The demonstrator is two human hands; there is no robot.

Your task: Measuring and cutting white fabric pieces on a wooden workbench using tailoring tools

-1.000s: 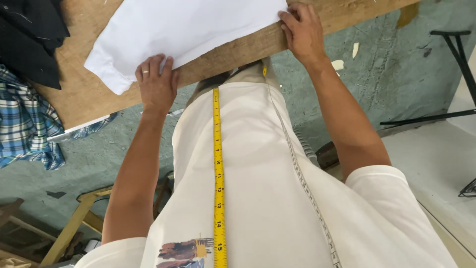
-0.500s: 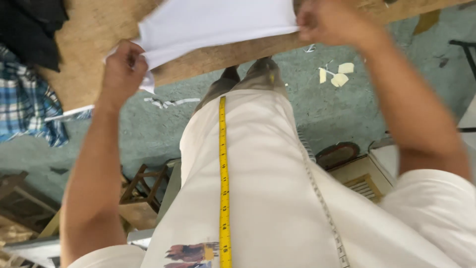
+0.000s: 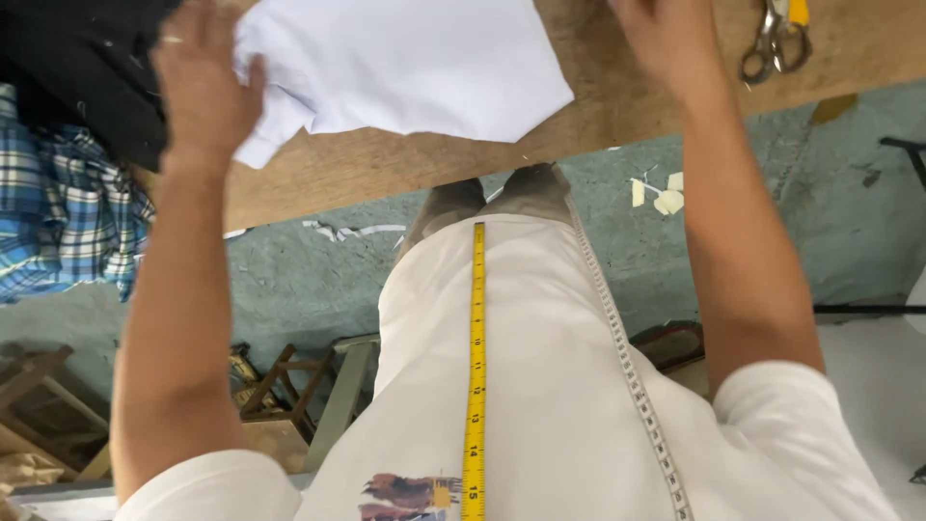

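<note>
The white cloth [image 3: 405, 68] lies spread on the wooden table [image 3: 405, 174], its near-left corner bunched. The left hand [image 3: 203, 92] rests open-fingered on that corner, not yet flattened. The right hand [image 3: 666, 39] sits at the cloth's far side; its grip I cannot tell. Scissors [image 3: 776, 39] lie untouched.

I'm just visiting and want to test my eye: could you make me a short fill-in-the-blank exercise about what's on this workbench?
1. The left hand touches a ____ cloth lying on the wooden table.
2. Near the right hand lie metal ____.
3. A yellow ____ hangs down the person's front.
4. Left of the table is a blue ____ fabric.

Missing words: white; scissors; tape measure; plaid
</note>
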